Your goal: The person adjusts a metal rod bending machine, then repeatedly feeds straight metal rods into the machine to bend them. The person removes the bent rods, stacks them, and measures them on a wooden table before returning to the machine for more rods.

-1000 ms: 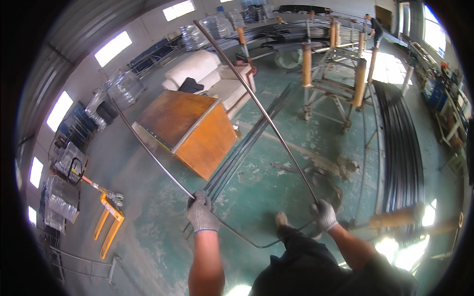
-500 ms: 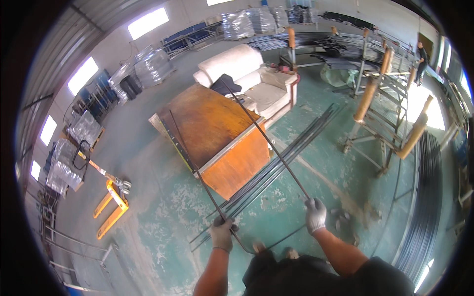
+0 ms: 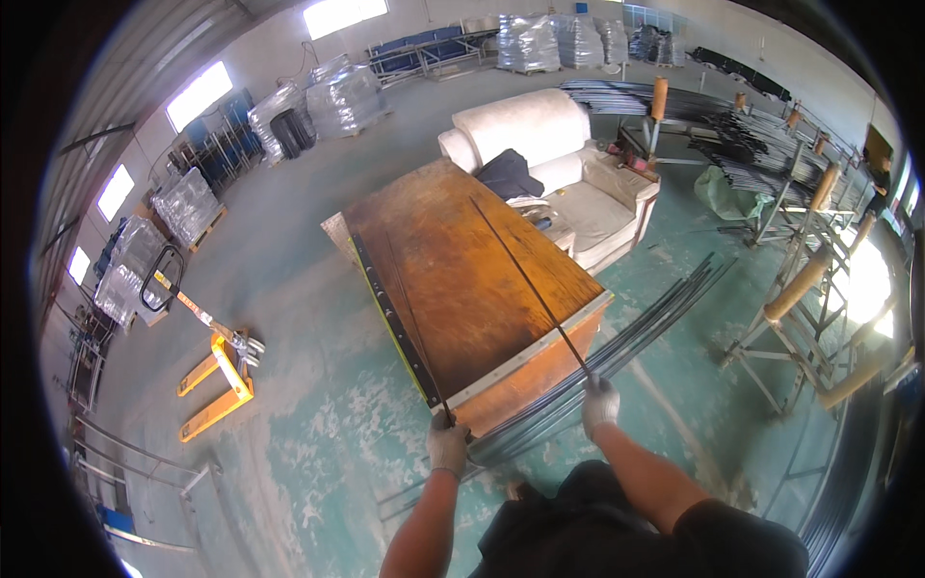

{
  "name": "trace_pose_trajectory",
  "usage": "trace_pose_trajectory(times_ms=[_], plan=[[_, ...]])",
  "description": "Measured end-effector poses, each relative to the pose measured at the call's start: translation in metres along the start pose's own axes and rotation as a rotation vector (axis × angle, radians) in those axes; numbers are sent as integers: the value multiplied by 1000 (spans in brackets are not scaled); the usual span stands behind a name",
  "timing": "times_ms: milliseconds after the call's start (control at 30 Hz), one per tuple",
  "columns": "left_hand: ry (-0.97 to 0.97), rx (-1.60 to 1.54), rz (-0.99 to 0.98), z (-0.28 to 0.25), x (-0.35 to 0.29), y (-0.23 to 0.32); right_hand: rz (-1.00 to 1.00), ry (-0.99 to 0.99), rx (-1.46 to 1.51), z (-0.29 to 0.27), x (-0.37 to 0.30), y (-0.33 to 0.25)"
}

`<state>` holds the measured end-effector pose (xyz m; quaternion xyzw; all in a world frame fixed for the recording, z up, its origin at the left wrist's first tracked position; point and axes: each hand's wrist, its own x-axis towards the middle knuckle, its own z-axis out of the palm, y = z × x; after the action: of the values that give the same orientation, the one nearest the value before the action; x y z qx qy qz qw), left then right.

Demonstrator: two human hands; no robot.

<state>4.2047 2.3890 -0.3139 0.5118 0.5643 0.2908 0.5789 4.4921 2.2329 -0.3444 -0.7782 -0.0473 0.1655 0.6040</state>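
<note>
My left hand (image 3: 447, 447), in a pale work glove, is closed around a thin dark metal rod (image 3: 414, 323) at the near left corner of a wooden table (image 3: 405, 217). In the same kind of glove, my right hand (image 3: 601, 405) grips a second length of dark metal rod (image 3: 523, 276) just off the table's near right side. Both lengths point away from me over the worn orange-brown top. Whether they join near my body cannot be made out now. A dark strip with a yellow edge (image 3: 387, 318) runs along the table's left side.
A bundle of dark rods (image 3: 665, 299) lies on the floor beside the table. Behind stands a cream sofa (image 3: 520, 120) with a dark cloth (image 3: 509, 175). A yellow pallet jack (image 3: 222, 395) is at left, metal racks (image 3: 785, 318) at right. A person (image 3: 879, 185) stands far right.
I have come closer to the table, and my view has shifted left. The rods have moved forward and down over the tabletop, still in both hands.
</note>
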Motion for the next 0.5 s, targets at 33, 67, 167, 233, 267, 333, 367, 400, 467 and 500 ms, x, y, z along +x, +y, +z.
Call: trace_pose_trajectory(times_ms=[33, 67, 167, 233, 267, 333, 367, 400, 467, 500], plan=[[39, -2, 6, 5, 16, 6, -8, -12, 9, 20, 18, -3], [88, 1, 24, 14, 32, 10, -12, -18, 4, 41, 38, -6], [180, 330, 76, 31, 86, 22, -13, -59, -28, 109, 106, -8], [233, 481, 132, 48, 108, 21, -24, -80, -53, 155, 145, -5], [287, 527, 204, 59, 116, 21, -133, -134, -154, 169, 162, -7], [276, 656, 279, 77, 128, 22, -275, -217, -370, 197, 196, -19], [242, 752, 272, 84, 132, 23, -288, -262, -494, 205, 204, -24], [185, 792, 248, 91, 137, 24, -333, -420, -629, 207, 219, -33], [105, 913, 331, 101, 145, 27, -502, -482, -822, 208, 231, -47], [77, 963, 382, 105, 149, 27, -608, -471, -902, 206, 235, -53]])
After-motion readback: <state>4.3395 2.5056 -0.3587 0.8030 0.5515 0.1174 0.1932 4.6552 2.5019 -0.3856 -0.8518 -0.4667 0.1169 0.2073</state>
